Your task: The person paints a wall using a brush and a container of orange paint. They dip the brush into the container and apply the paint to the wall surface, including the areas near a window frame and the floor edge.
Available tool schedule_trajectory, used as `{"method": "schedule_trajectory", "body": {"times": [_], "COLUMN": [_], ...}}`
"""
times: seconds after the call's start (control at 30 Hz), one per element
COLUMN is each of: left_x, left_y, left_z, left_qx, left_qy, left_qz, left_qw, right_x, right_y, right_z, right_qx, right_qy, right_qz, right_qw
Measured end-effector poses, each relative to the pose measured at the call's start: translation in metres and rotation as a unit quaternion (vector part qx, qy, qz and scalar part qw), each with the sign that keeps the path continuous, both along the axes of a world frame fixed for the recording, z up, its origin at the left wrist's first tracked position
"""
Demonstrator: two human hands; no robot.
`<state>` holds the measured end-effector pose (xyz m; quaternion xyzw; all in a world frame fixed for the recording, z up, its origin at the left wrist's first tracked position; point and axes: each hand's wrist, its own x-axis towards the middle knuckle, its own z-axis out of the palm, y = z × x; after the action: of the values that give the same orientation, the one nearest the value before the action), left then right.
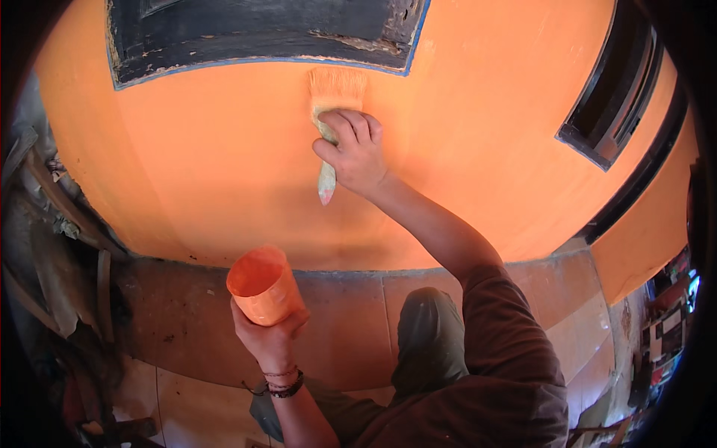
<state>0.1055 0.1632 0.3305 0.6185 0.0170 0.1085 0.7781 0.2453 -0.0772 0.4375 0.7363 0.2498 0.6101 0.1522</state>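
My right hand (354, 150) grips a wide paintbrush (327, 182) by its handle and ferrule. The brush's orange-coated bristles point up and lie against the orange wall (224, 157), a little below a dark, weathered wooden frame (269, 45) edged in blue. Lower and to the left, my left hand (271, 336) holds an orange paint container (269, 291) from below, its open top tilted towards me. Its inside is orange; how much paint it holds I cannot tell. Bracelets circle my left wrist.
A dark window frame (588, 134) is set in the wall at the right. Wooden boards (50, 263) and debris lean at the left. Floor tiles (341, 330) run along the wall's foot below my hands. Assorted objects (664, 336) stand at the far right.
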Motion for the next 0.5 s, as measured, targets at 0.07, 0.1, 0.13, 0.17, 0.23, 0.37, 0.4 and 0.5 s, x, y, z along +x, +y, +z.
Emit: {"method": "schedule_trajectory", "body": {"times": [0.07, 0.1, 0.13, 0.17, 0.23, 0.37, 0.4, 0.5], "left_x": [-0.001, -0.002, -0.002, -0.003, -0.004, -0.002, -0.003, -0.005], "left_y": [-0.001, -0.002, -0.001, -0.001, -0.002, -0.001, -0.001, -0.002], "left_z": [0.002, 0.004, 0.005, 0.006, 0.007, 0.002, 0.003, 0.009], "left_qx": [-0.007, -0.006, -0.005, -0.005, -0.015, -0.003, -0.012, -0.022], "left_qy": [0.001, 0.001, 0.002, 0.002, 0.004, -0.022, -0.015, 0.002], "left_qz": [-0.003, -0.002, -0.002, 0.0, -0.004, 0.002, -0.002, -0.008], "left_qw": [1.0, 1.0, 1.0, 1.0, 1.0, 1.0, 1.0, 1.0], "right_x": [-0.006, -0.01, -0.012, -0.014, -0.015, -0.003, -0.001, -0.011], "right_y": [0.002, 0.004, 0.004, 0.005, 0.004, 0.0, 0.001, 0.005], "right_z": [-0.006, -0.007, -0.005, -0.002, 0.004, 0.005, 0.003, -0.001], "right_qx": [0.001, 0.003, 0.003, 0.011, 0.017, 0.005, -0.002, 0.004], "right_qy": [0.006, 0.013, 0.013, 0.005, -0.002, 0.0, 0.0, 0.025], "right_qz": [0.002, 0.002, 0.005, 0.015, 0.023, 0.003, -0.004, 0.017], "right_qw": [1.0, 1.0, 1.0, 1.0, 1.0, 1.0, 1.0, 1.0]}}
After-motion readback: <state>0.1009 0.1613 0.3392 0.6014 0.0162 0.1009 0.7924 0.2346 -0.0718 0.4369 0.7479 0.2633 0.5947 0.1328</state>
